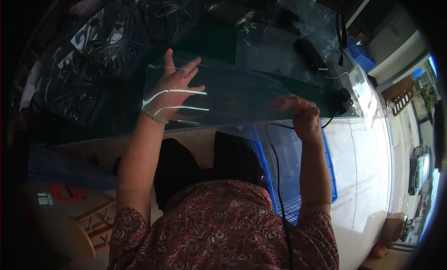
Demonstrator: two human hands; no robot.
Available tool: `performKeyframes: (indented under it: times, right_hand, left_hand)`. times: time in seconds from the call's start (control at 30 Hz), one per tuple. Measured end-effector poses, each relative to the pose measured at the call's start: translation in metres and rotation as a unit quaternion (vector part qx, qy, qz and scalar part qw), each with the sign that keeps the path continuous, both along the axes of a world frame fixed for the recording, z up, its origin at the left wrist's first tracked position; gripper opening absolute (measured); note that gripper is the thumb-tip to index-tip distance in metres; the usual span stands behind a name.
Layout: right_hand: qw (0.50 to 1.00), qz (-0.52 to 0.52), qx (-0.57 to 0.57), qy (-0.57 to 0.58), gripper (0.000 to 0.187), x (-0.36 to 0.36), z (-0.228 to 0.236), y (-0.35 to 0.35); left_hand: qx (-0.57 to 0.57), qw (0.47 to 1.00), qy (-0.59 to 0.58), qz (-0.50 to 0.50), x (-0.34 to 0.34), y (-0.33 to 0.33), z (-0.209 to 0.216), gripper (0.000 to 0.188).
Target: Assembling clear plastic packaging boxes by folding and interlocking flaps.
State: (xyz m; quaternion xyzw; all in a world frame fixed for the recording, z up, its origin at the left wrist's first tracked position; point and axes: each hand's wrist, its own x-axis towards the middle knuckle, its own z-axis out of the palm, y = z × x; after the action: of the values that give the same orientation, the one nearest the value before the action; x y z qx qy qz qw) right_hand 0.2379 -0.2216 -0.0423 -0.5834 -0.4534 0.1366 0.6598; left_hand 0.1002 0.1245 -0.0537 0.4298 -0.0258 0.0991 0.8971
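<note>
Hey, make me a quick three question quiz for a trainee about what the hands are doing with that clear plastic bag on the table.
1. True or false: the left hand lies flat with spread fingers on the clear plastic bag.
2. Where does the right hand have its grip on the bag? A) its near edge B) its far edge C) nowhere, it hangs free
3. Fill in: below the table edge, beside the person's right arm, stands a ____ plastic crate.

Key:
1. True.
2. A, the near edge, fingers curled over it.
3. Blue.
</note>
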Motion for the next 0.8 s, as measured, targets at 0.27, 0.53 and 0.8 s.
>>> performKeyframes:
  times: [0.27,0.53,0.8]
  right_hand:
    - [0.991,-0.052,-0.076,-0.098,0.068,-0.015,0.009,0.013]
    - [0.989,-0.018,-0.023,-0.147,0.061,-0.032,0.045,0.017]
    - [0.956,-0.226,-0.182,0.043,0.051,-0.018,0.021,0.043]
  left_hand:
    - [0.062,0.997,0.012,0.037,0.029,-0.002,0.017,0.116]
    - [0.163,0.984,0.011,0.076,0.031,0.001,0.013,0.122]
    - [0.193,0.957,0.063,0.207,0.024,-0.008,-0.001,0.101]
